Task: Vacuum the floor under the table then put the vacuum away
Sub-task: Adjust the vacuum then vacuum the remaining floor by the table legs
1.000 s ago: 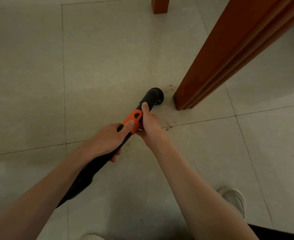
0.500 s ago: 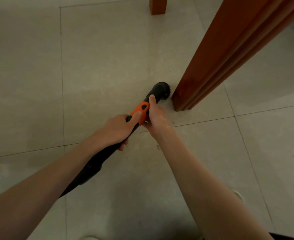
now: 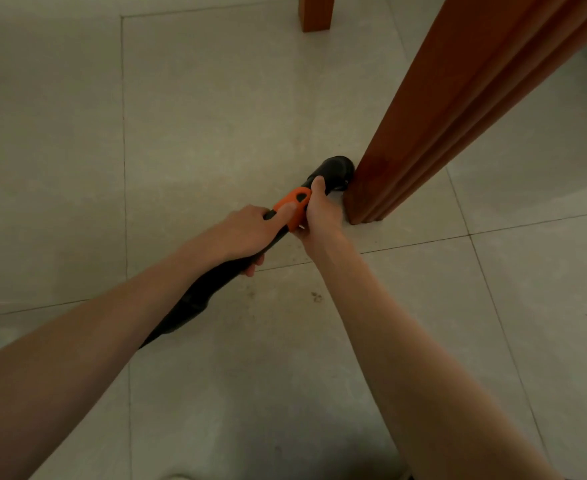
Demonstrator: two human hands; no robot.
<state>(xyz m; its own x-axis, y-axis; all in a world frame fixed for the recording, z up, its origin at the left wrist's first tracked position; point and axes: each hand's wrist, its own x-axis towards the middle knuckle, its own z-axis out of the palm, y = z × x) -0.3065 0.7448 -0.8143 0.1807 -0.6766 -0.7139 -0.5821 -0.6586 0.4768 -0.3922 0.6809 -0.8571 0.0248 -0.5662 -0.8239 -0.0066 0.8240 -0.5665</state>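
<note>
Gripping the black plastic vacuum wand [image 3: 215,289] with its orange collar [image 3: 293,206], the left hand [image 3: 247,233] wraps its shaft, while the right hand [image 3: 316,216] curls round it near the round black nozzle [image 3: 335,169], which touches the reddish-brown wooden table leg [image 3: 423,133] on the pale tiled floor [image 3: 215,98].

We took this for a room in a home, probably a dining area. Large pale floor tiles [image 3: 215,98] with thin grout lines covered the ground, and two reddish-brown wooden legs stood on them, a grooved table leg [image 3: 441,116] close by and a plain leg [image 3: 316,12] farther off.
</note>
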